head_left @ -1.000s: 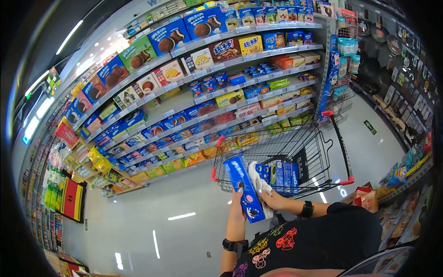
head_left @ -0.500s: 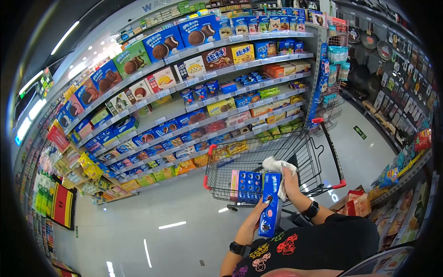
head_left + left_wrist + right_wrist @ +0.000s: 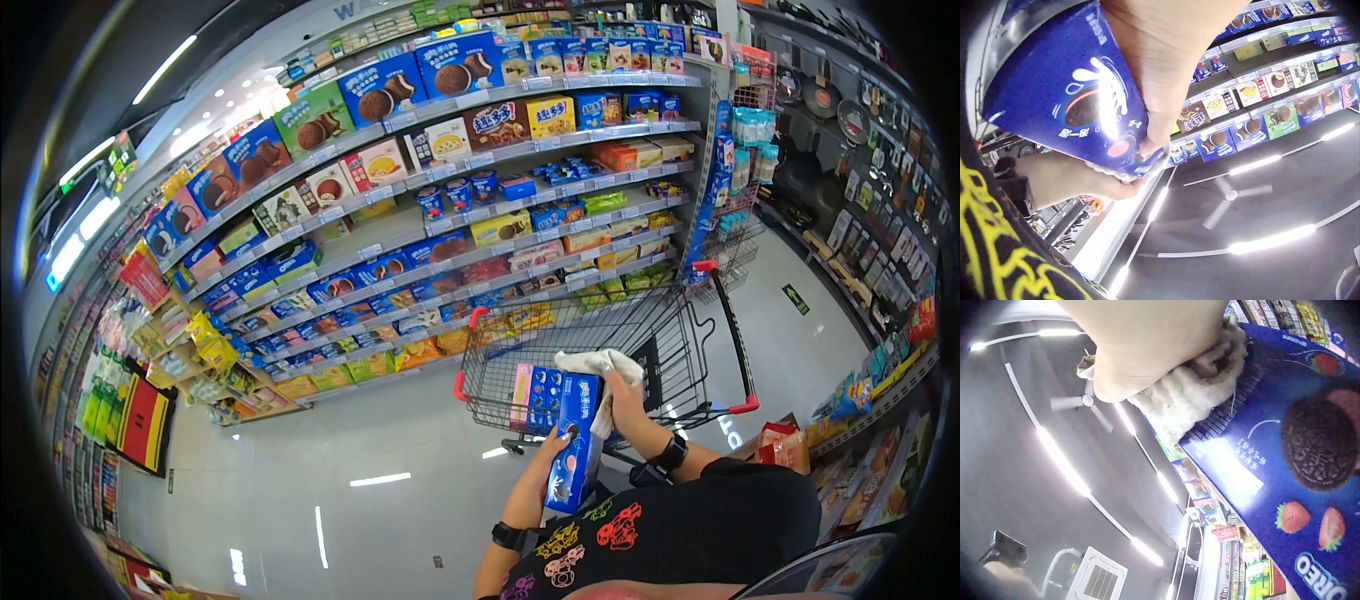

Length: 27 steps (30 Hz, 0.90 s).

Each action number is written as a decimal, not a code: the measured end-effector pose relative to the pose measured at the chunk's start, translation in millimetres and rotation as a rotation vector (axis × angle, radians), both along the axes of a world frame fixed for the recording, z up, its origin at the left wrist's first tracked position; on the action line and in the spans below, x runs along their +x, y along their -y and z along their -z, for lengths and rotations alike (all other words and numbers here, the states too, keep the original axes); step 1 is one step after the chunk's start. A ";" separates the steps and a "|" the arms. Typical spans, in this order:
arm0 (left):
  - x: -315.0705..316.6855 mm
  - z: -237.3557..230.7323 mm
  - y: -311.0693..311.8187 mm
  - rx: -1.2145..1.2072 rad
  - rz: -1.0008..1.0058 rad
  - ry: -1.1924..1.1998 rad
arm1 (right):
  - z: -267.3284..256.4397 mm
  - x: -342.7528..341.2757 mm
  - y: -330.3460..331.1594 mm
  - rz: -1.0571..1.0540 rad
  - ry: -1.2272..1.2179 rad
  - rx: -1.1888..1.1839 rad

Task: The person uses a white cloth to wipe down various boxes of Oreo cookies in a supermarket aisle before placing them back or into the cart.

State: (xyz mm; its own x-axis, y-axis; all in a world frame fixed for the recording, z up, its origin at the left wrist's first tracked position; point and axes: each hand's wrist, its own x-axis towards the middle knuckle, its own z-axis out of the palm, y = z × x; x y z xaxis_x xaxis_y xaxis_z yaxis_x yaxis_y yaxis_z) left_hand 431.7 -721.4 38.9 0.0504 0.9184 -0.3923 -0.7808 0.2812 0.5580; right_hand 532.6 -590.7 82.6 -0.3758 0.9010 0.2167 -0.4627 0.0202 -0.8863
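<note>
My left hand (image 3: 540, 470) grips a long blue Oreo cookie box (image 3: 580, 412) by its side, with the thumb along the face. The box stands slanted over the near side of the cart, close to my body. In my right hand (image 3: 628, 405) is a crumpled white cloth (image 3: 598, 362), held against the far end and right side of the box. The right wrist view shows the cloth (image 3: 1191, 403) lying along the edge of the box's strawberry-printed face. In the left wrist view the box (image 3: 1035, 81) fills the upper left.
A wire shopping cart (image 3: 461, 386) with red corners stands before me, its handle (image 3: 736, 335) at the right. Inside sit blue boxes (image 3: 545, 388) and a pink-edged one (image 3: 521, 397). Beyond runs a cookie shelf (image 3: 345, 240); pans (image 3: 822, 98) hang at the right.
The box has swung from leaning left to leaning slightly right. My right hand and the cloth have moved from its side up to the far end, and more of the cart's boxes show.
</note>
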 end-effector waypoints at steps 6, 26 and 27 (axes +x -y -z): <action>-5.9 2.4 4.2 0.010 -0.041 -0.089 | -21.7 -14.5 0.2 -0.059 -0.001 -0.021; -40.3 3.4 -8.1 0.222 -0.419 0.088 | 65.3 -46.0 -14.2 -0.658 0.028 -0.698; -42.4 5.7 -6.0 0.204 -0.413 0.069 | 65.6 -47.0 -13.5 -0.668 0.070 -0.704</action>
State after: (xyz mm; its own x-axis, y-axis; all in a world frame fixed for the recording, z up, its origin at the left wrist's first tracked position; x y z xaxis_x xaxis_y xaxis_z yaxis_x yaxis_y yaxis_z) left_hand 389.3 -715.4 33.2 -0.3162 0.9250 -0.2106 -0.8416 -0.1710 0.5124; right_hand 485.6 -577.3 17.0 -0.8484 0.4118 -0.3327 -0.1316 -0.7728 -0.6208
